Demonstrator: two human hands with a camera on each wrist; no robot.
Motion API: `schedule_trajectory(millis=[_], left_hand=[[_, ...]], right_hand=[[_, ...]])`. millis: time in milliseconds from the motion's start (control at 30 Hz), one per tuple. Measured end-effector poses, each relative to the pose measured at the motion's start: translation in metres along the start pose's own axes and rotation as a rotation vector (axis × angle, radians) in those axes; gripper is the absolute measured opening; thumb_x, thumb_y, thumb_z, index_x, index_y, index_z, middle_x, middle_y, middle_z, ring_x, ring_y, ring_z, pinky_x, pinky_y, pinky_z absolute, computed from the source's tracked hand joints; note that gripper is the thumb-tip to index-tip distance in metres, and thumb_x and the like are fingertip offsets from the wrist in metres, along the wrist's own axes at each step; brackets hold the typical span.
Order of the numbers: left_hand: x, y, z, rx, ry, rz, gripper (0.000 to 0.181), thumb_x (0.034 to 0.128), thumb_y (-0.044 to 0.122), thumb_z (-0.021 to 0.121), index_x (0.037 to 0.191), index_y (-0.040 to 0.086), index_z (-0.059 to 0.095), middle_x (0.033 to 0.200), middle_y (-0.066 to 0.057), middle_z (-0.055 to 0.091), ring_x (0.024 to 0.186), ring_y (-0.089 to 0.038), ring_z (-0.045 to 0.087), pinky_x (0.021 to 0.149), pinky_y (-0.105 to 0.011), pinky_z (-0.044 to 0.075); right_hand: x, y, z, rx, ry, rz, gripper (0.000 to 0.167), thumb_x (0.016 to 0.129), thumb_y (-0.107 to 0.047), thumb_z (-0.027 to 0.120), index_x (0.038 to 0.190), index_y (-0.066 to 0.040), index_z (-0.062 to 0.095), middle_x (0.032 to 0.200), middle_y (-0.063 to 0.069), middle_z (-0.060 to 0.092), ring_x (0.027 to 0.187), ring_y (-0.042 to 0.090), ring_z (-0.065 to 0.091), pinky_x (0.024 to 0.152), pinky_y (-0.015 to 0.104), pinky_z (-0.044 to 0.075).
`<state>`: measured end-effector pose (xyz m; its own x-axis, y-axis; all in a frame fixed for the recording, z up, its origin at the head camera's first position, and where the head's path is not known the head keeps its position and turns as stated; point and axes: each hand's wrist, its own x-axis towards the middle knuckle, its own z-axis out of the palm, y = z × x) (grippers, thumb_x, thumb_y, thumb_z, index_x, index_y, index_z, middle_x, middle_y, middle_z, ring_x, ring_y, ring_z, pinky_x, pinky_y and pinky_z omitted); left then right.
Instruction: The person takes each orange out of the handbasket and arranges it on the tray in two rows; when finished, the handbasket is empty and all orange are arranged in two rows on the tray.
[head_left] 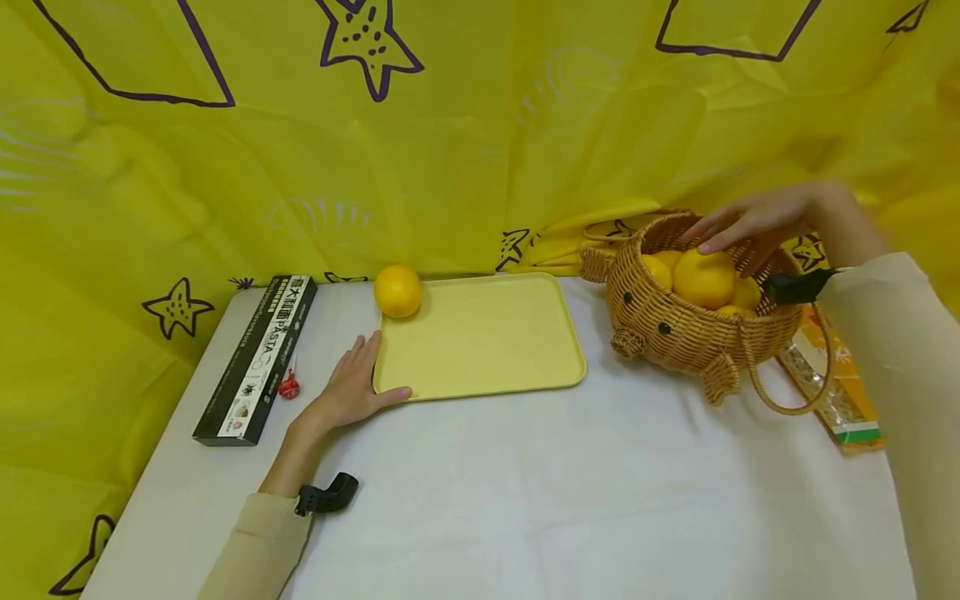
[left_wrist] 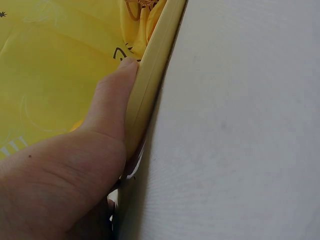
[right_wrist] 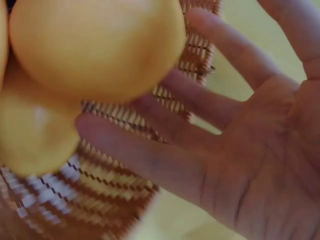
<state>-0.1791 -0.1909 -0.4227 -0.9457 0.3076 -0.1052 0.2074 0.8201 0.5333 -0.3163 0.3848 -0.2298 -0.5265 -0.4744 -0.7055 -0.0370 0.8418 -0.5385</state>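
Note:
A pale yellow rectangular tray (head_left: 480, 337) lies on the white table, with one orange (head_left: 398, 292) at its back left corner. My left hand (head_left: 352, 387) rests at the tray's front left corner, fingers along the left side. In the left wrist view its straight thumb (left_wrist: 112, 97) lies along the tray's rim (left_wrist: 152, 75). At the right stands a wicker pig-shaped basket (head_left: 675, 333) holding several oranges (head_left: 703, 279). My right hand (head_left: 765, 217) reaches into it from above. The right wrist view shows its spread fingers beside the topmost orange (right_wrist: 97, 45), not curled round it.
A black pasta box (head_left: 255, 362) lies at the left, a red-wrapped lollipop (head_left: 289, 386) beside it. An orange-and-clear food packet (head_left: 836, 387) lies partly behind the basket's handle. A yellow patterned cloth (head_left: 450, 167) hangs along the table's back edge.

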Motion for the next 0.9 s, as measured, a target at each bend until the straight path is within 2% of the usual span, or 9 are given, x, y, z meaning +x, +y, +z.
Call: schedule_trajectory(millis=[167,300,567,667,767,833,900], left_hand=[[0.0,-0.001,0.0,0.006,0.0,-0.004,0.109,0.0847,0.05,0.068,0.154,-0.003,0.003,0.162,-0.025,0.005,0.15,-0.044,0.001,0.122,-0.059,0.004],[0.0,-0.001,0.0,0.009,-0.002,-0.007,0.109,0.085,0.049,0.068,0.154,-0.003,0.003,0.162,-0.024,0.005,0.15,-0.043,0.001,0.122,-0.058,0.004],[0.0,0.0,-0.001,0.012,-0.002,-0.002,0.108,0.0849,0.05,0.068,0.154,-0.003,0.004,0.162,-0.024,0.005,0.15,-0.043,0.001,0.122,-0.059,0.005],[0.0,0.0,-0.001,0.015,-0.002,-0.004,0.109,0.085,0.05,0.068,0.154,-0.003,0.004,0.163,-0.023,0.005,0.15,-0.043,0.001,0.122,-0.059,0.005],[0.001,0.0,-0.001,0.014,0.002,-0.003,0.108,0.0849,0.05,0.068,0.154,-0.003,0.004,0.163,-0.023,0.005,0.15,-0.043,0.001,0.122,-0.059,0.005],[0.001,-0.001,-0.001,0.013,0.002,-0.002,0.108,0.0849,0.05,0.068,0.154,-0.003,0.004,0.163,-0.023,0.006,0.15,-0.043,0.001,0.122,-0.059,0.005],[0.001,-0.001,0.0,0.011,0.006,-0.001,0.108,0.0848,0.049,0.068,0.154,-0.003,0.004,0.162,-0.023,0.006,0.15,-0.043,0.002,0.122,-0.059,0.005]], right_hand=[[0.01,0.007,0.002,0.109,-0.04,0.008,0.065,0.104,-0.027,0.042,0.154,0.0,0.011,0.156,0.033,0.01,0.123,0.022,0.055,0.096,0.044,0.054],[0.015,0.012,0.003,0.16,-0.08,0.025,0.064,0.105,-0.026,0.041,0.155,-0.003,0.009,0.155,0.026,0.018,0.12,0.017,0.056,0.099,0.043,0.053],[0.017,0.016,0.006,0.178,-0.076,0.019,0.063,0.103,-0.024,0.045,0.154,-0.004,0.013,0.152,0.028,0.014,0.114,0.02,0.057,0.096,0.04,0.054],[0.017,0.017,0.007,0.19,-0.068,0.016,0.052,0.103,-0.022,0.046,0.15,-0.018,0.026,0.149,0.025,0.02,0.113,0.02,0.056,0.095,0.04,0.055],[0.018,0.017,0.01,0.206,-0.052,0.025,0.037,0.103,-0.021,0.047,0.137,-0.03,0.037,0.141,0.019,0.031,0.11,0.021,0.058,0.094,0.04,0.055],[0.018,0.017,0.012,0.22,-0.034,0.038,0.035,0.102,-0.02,0.049,0.133,-0.029,0.036,0.135,0.016,0.035,0.107,0.022,0.059,0.093,0.041,0.056],[0.02,0.017,0.015,0.229,-0.012,0.05,0.039,0.101,-0.02,0.051,0.134,-0.021,0.03,0.131,0.015,0.036,0.103,0.023,0.061,0.091,0.042,0.056]])
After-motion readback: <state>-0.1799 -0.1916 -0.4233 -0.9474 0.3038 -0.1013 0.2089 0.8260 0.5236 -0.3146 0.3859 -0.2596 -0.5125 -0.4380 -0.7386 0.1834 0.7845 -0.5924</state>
